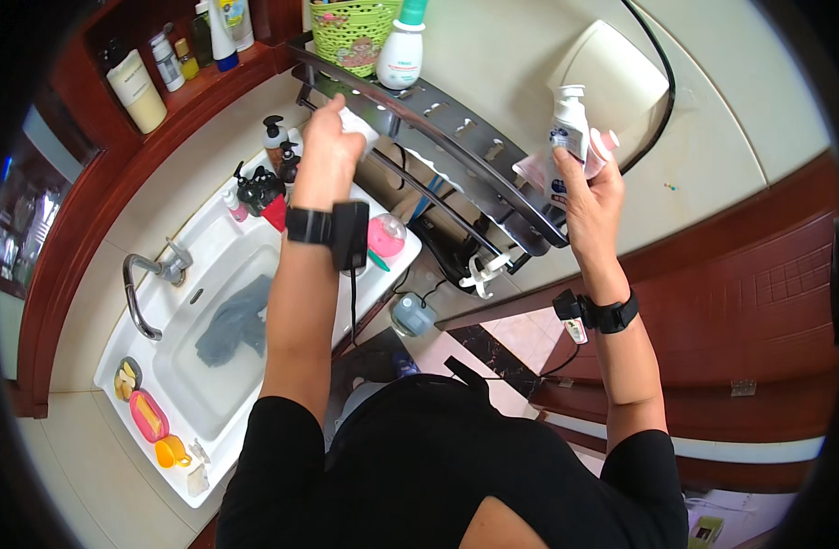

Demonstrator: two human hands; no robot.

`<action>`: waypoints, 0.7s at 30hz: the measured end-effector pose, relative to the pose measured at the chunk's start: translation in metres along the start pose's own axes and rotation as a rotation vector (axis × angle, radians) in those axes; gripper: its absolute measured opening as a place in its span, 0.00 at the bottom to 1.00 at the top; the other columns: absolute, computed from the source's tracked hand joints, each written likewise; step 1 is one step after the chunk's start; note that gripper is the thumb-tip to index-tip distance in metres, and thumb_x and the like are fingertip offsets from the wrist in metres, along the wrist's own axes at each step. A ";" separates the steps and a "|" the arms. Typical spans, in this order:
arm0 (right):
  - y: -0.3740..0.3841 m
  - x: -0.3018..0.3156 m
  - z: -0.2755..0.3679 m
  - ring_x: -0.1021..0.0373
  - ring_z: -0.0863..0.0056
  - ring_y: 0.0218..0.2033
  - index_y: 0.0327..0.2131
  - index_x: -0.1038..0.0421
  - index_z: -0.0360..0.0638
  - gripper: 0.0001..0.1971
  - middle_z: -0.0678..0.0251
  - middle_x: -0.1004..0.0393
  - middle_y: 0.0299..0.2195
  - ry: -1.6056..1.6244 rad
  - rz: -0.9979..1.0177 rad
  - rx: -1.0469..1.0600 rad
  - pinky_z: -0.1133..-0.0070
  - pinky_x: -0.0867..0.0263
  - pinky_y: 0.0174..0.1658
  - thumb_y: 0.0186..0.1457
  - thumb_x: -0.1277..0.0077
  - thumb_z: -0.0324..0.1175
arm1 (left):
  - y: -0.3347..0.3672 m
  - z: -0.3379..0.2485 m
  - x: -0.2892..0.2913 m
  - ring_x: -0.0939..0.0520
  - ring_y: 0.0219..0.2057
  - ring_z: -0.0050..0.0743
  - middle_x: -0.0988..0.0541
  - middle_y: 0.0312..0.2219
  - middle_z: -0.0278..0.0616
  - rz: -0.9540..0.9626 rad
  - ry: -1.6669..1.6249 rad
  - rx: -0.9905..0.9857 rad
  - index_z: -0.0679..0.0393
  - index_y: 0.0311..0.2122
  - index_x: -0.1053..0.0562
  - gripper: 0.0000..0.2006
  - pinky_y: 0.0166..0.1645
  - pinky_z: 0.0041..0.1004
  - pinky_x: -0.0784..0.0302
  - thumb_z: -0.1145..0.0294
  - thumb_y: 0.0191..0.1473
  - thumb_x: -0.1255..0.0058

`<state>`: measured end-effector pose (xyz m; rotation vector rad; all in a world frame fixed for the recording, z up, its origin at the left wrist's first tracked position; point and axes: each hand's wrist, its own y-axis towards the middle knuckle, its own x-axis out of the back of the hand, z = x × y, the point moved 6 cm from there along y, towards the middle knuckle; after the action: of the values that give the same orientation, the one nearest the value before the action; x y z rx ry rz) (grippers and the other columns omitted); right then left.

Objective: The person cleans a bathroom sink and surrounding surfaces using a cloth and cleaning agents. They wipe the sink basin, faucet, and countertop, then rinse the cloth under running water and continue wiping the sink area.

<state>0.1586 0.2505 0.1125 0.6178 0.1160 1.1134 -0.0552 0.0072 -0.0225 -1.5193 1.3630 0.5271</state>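
Observation:
My left hand is closed on a folded white cloth or tissue, slightly blurred, against the dark metal wall shelf. Up at the right end of that shelf, my right hand grips two containers together. One is a white pump bottle with a dark printed label; the other is a pale pink bottle with a pink cap. Fingers cover their lower parts. On the shelf's left end stand a green woven basket and a white bottle with a green cap.
Below left, a white sink holds grey cloth in water, beside a curved faucet. Pump bottles crowd its back corner. A white dispenser and a black cable are on the wall. A hair dryer hangs under the shelf.

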 end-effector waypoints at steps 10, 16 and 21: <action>-0.003 -0.002 0.007 0.33 0.89 0.31 0.46 0.27 0.37 0.13 0.75 0.25 0.34 -0.009 -0.040 0.045 0.85 0.35 0.31 0.59 0.41 0.31 | -0.101 0.030 0.018 0.32 0.60 0.60 0.33 0.59 0.61 0.317 -0.145 0.183 0.73 0.62 0.40 0.26 0.67 0.56 0.41 0.80 0.56 0.63; -0.002 -0.002 0.006 0.32 0.89 0.31 0.45 0.26 0.37 0.13 0.74 0.24 0.33 -0.031 -0.035 0.085 0.85 0.34 0.33 0.59 0.41 0.31 | -0.106 0.027 0.031 0.32 0.60 0.65 0.33 0.59 0.63 0.518 0.161 0.115 0.75 0.62 0.42 0.27 0.67 0.57 0.40 0.80 0.55 0.64; -0.003 0.001 0.002 0.30 0.85 0.34 0.44 0.26 0.35 0.13 0.71 0.22 0.34 -0.056 -0.053 0.098 0.81 0.32 0.39 0.58 0.40 0.31 | -0.144 0.024 0.027 0.33 0.62 0.64 0.37 0.62 0.65 0.495 -0.284 0.391 0.75 0.64 0.44 0.28 0.69 0.53 0.44 0.70 0.62 0.67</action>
<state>0.1623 0.2500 0.1132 0.7287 0.1386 1.0427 0.0911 -0.0028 -0.0008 -0.7579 1.5094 0.7015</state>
